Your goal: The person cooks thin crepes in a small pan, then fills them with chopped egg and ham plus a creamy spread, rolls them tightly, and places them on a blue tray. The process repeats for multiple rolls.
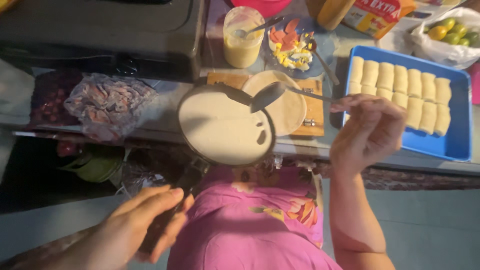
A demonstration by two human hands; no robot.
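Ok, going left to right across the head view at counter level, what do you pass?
Plastic bag of food → pan with pale batter → spoon → right hand → blue tray of rolled wraps.

Red-white-yellow carton [378, 14] top right, behind blue tray [457, 145]; white bag [445, 47] far right; clear printed bag [107, 102] left.

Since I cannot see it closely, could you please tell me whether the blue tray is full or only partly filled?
Partly filled: pale rolls lie in rows along the blue tray's far side, with bare blue bottom nearer.
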